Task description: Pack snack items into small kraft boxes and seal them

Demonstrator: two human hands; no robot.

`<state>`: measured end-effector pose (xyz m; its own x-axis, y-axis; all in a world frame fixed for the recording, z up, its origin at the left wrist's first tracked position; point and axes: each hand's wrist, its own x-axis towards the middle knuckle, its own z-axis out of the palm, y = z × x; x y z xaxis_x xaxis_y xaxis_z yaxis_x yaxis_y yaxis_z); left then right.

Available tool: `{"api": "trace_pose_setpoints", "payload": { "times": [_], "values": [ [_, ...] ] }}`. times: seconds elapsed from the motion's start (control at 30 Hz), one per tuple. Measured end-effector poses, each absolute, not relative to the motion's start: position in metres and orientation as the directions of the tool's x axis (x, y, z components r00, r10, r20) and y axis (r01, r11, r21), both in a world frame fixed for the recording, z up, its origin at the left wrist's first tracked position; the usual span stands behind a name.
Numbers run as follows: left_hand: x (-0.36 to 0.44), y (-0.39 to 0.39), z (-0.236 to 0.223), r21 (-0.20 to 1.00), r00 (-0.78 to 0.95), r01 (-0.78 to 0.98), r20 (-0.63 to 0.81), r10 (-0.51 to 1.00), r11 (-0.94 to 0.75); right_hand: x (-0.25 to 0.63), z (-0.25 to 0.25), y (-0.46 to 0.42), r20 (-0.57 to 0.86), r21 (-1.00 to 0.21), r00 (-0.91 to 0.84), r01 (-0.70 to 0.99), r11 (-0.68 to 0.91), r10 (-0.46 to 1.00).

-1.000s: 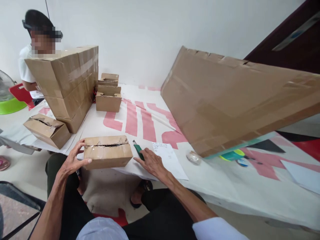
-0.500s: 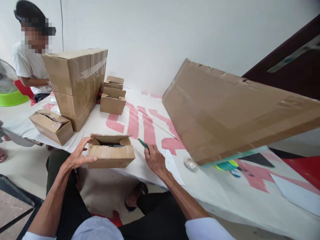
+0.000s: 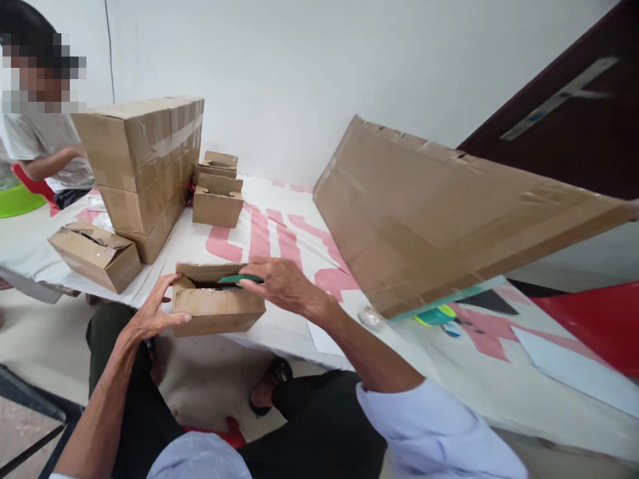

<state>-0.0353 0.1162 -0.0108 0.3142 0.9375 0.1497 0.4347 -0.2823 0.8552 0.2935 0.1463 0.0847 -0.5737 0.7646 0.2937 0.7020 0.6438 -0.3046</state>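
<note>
A small cardboard box (image 3: pixel 214 313) stands near the table's front edge, its back flap raised and its top partly open. My left hand (image 3: pixel 157 313) grips the box's left end, with the thumb on the front face and the fingers at the back corner. My right hand (image 3: pixel 279 283) is closed on a slim green tool (image 3: pixel 234 279), whose exact kind I cannot make out. That tool lies level over the box's opening, by the raised flap. Dark contents show in the gap but are mostly hidden.
Stacked taped cartons (image 3: pixel 144 153) stand at the left, with a torn-open box (image 3: pixel 97 256) before them and open boxes (image 3: pixel 218 203) behind. A large cardboard sheet (image 3: pixel 449 219) leans at the right, near a tape roll (image 3: pixel 370 318). Another person (image 3: pixel 44 153) sits at far left.
My right hand has moved left and up with the green tool, from beside the box to over its opening. My left hand keeps its hold. The view has shifted slightly right.
</note>
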Motion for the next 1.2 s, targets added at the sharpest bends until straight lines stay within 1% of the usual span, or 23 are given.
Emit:
{"api": "trace_pose_setpoints", "payload": {
  "times": [0.03,0.07,0.13,0.2,0.27,0.3,0.4,0.47,0.53,0.6,0.7,0.77,0.83,0.9,0.93,1.0,1.13,1.2],
  "values": [
    [-0.036,0.117,-0.012,0.856,0.315,0.433,0.149,0.937,-0.282,0.306,0.087,0.148,0.291,-0.288,-0.537,0.741,0.607,0.792],
    [-0.036,0.118,-0.012,0.858,0.319,0.43,0.149,0.936,-0.282,0.321,0.087,0.148,0.295,-0.299,-0.497,0.763,0.572,0.816],
    [-0.036,0.119,-0.012,0.862,0.326,0.42,0.148,0.934,-0.283,0.349,0.082,0.149,0.331,-0.406,-0.408,0.753,0.518,0.851],
    [-0.035,0.12,-0.012,0.87,0.329,0.406,0.147,0.933,-0.28,0.37,0.062,0.15,0.406,-0.543,-0.246,0.71,0.448,0.88],
    [-0.034,0.121,-0.01,0.875,0.325,0.398,0.145,0.934,-0.275,0.382,0.027,0.15,0.454,-0.631,-0.069,0.678,0.376,0.888],
    [-0.033,0.12,-0.009,0.875,0.323,0.399,0.145,0.935,-0.274,0.384,0.004,0.151,0.447,-0.659,-0.016,0.67,0.342,0.894],
    [-0.033,0.119,-0.005,0.865,0.328,0.419,0.139,0.935,-0.276,0.381,-0.066,0.151,0.381,-0.689,0.052,0.682,0.246,0.923],
    [-0.034,0.118,-0.001,0.862,0.332,0.428,0.13,0.934,-0.272,0.378,-0.1,0.152,0.352,-0.691,0.07,0.692,0.209,0.933],
    [-0.034,0.117,0.002,0.86,0.338,0.435,0.119,0.934,-0.267,0.374,-0.113,0.155,0.362,-0.683,0.067,0.698,0.216,0.93],
    [-0.034,0.117,0.004,0.857,0.344,0.442,0.113,0.932,-0.267,0.369,-0.104,0.158,0.428,-0.662,0.058,0.7,0.269,0.902],
    [-0.034,0.118,0.005,0.854,0.35,0.447,0.107,0.931,-0.266,0.352,-0.063,0.162,0.57,-0.581,-0.014,0.701,0.415,0.822],
    [-0.034,0.119,0.004,0.856,0.354,0.447,0.1,0.93,-0.262,0.333,-0.033,0.159,0.608,-0.5,-0.16,0.684,0.531,0.778],
    [-0.035,0.12,0.004,0.863,0.364,0.438,0.088,0.927,-0.253,0.313,-0.01,0.154,0.579,-0.411,-0.355,0.65,0.639,0.734],
    [-0.037,0.119,0.004,0.878,0.374,0.418,0.07,0.925,-0.235,0.296,0.002,0.147,0.503,-0.324,-0.522,0.625,0.71,0.689],
    [-0.037,0.119,0.005,0.886,0.375,0.405,0.062,0.925,-0.224,0.29,0.005,0.143,0.463,-0.29,-0.577,0.619,0.73,0.673],
    [-0.038,0.118,0.006,0.903,0.372,0.38,0.052,0.927,-0.203,0.283,0.007,0.136,0.426,-0.248,-0.618,0.623,0.742,0.661],
    [-0.039,0.115,0.005,0.917,0.355,0.354,0.049,0.934,-0.183,0.284,0.009,0.12,0.485,-0.229,-0.58,0.638,0.735,0.654],
    [-0.038,0.115,0.003,0.917,0.338,0.351,0.065,0.939,-0.189,0.289,0.016,0.111,0.49,-0.242,-0.584,0.622,0.745,0.647]
  ]
}}
